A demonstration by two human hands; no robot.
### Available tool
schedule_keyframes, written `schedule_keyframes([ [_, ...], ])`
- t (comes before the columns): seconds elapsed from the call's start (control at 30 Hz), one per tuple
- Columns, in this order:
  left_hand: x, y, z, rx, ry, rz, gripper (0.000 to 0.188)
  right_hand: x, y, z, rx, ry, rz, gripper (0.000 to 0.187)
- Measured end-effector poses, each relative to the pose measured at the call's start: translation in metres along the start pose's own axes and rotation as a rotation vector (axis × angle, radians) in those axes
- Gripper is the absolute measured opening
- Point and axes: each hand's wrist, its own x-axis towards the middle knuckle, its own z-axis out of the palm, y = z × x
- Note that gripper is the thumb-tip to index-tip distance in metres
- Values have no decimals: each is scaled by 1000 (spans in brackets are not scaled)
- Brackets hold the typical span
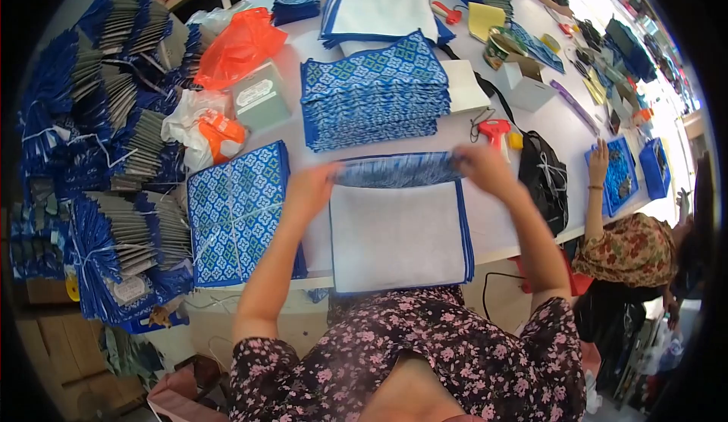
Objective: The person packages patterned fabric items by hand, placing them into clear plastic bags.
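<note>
Between my two hands stretches a blue patterned fabric panel (398,172), blurred by motion and seen at a steep slant. My left hand (309,185) is closed on its left end and my right hand (484,169) on its right end. Below it, at the table's near edge, lies a pile of white-faced panels (398,236) with blue borders. Just beyond my hands rises a tall stack of blue patterned panels (375,88), face up. A tied bundle of the same patterned panels (236,217) lies left of my left forearm.
Bundled blue panels (125,141) are heaped at the left. Plastic bags (241,47) and a grey-green box (260,96) stand near them. To the right are a red glue gun (494,130), a black bag (543,183) and a white carton (526,84). A co-worker (626,251) sits at the right.
</note>
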Motion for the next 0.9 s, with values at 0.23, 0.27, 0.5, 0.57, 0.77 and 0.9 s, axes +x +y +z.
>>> schedule_keyframes([
  [0.23,103,18,-97,-50,379,231,25,98,-19,-111,151,385,-263,23],
  [0.27,106,26,-104,-45,465,271,26,101,-20,-112,139,454,-348,22],
  [0.5,86,-57,-26,195,447,350,34,119,15,-1,-81,444,-620,46],
  [0.57,74,-67,-9,222,381,341,33,101,14,32,-72,317,-507,49],
  [0.77,12,-62,-17,-280,482,320,34,10,-28,35,24,553,-500,40],
  [0.9,-83,-32,-7,-349,209,163,30,-79,-40,83,275,64,-541,26],
])
